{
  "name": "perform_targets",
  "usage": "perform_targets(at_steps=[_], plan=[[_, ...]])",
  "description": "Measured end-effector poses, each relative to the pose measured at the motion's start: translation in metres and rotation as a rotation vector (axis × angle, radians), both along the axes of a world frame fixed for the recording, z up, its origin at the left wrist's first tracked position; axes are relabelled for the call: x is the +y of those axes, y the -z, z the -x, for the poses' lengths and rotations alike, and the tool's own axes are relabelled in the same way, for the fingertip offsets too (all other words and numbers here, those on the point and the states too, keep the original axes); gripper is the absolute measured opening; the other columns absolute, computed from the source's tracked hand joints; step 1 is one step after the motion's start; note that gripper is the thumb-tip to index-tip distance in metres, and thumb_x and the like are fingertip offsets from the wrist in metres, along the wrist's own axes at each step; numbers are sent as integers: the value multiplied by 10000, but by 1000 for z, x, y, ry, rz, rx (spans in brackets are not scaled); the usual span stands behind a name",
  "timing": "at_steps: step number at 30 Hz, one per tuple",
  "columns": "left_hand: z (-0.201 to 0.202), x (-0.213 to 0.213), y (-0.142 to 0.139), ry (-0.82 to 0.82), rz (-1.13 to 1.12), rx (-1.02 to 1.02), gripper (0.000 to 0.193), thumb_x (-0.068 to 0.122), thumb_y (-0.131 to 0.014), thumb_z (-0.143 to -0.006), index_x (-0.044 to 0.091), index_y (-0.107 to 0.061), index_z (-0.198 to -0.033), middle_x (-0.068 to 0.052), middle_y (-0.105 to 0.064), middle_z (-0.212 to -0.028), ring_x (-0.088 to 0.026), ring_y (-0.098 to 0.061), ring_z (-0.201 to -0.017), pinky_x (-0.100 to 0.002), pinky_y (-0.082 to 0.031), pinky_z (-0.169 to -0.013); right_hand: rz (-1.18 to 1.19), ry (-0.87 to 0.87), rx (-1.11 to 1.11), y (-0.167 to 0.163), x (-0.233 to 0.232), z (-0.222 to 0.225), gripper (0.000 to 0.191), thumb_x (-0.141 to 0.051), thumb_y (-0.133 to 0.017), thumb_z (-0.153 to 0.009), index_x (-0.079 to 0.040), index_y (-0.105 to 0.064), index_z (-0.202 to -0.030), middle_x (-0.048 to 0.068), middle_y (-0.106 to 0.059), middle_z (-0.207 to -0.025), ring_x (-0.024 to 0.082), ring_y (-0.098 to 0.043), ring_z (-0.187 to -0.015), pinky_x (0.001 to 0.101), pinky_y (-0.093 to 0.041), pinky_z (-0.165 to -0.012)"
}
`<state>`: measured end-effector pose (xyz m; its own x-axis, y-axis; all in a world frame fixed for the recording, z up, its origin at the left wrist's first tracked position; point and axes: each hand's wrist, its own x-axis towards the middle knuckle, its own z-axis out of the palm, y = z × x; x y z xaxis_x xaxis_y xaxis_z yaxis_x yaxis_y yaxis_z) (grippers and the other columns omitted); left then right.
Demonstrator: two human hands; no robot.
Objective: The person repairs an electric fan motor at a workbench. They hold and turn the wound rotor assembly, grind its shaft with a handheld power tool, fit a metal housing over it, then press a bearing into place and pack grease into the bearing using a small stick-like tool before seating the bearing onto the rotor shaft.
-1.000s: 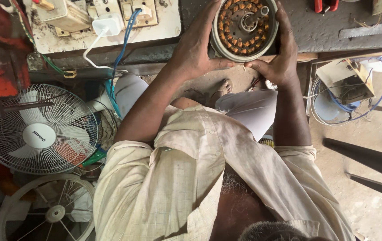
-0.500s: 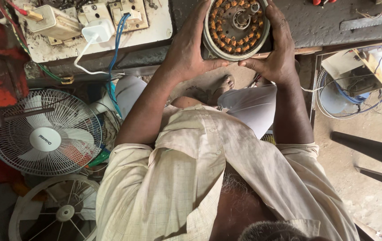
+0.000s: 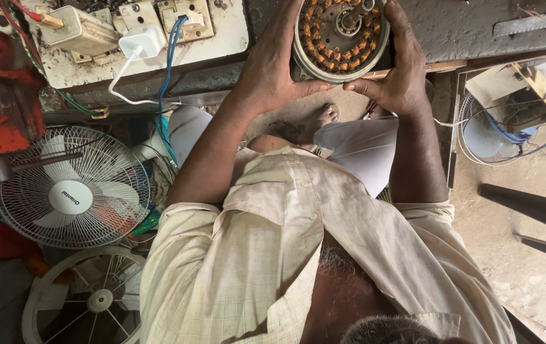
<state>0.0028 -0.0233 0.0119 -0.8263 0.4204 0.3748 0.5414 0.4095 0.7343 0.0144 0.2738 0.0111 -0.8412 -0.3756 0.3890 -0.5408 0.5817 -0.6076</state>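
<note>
A round fan motor [image 3: 340, 38] with a ring of copper windings and a centre shaft rests on the edge of a dark workbench [image 3: 458, 28] at the top of the head view. My left hand [image 3: 272, 71] grips its left rim, fingers up along the side and thumb under the lower edge. On the right rim sits my right hand [image 3: 395, 70], its thumb pointing inward below the motor. Both forearms reach up from my pale checked shirt [image 3: 273, 255].
A white switchboard [image 3: 158, 32] with plugs, a white adapter and blue wires lies left of the motor. Two white fan guards [image 3: 69, 188] stand on the floor at left. A coil of wire and a box [image 3: 515, 102] sit at right beside dark stool legs [image 3: 534, 210].
The motor and both hands have shifted toward the top of the view. The grip on the rim is unchanged.
</note>
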Motion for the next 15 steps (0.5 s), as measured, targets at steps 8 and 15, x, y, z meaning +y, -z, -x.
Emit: perform_targets(at_steps=[8,15], plan=[[1,1,9,9,-6,15,1394,477,-1065,-813,107,-34,-1675,-233,-197,-1722,-406,-304,-1604,-472,-340,-1349,146,-136,-63,0,5,2,1198,-604,-864,-832,-86,-228,-1706,199,-415,-1664,315,-493,-1551,432,-449,-1258],[0,1,9,16,0,2,1397,471,-1063,-810,109,-26,-1673,-237,-190,-1720,-415,-304,-1597,-479,-338,-1344,145,-86,-109,-6,4,-2,1158,-571,-889,-823,-81,-256,-1660,188,-436,-1663,299,-503,-1550,416,-475,-1300]])
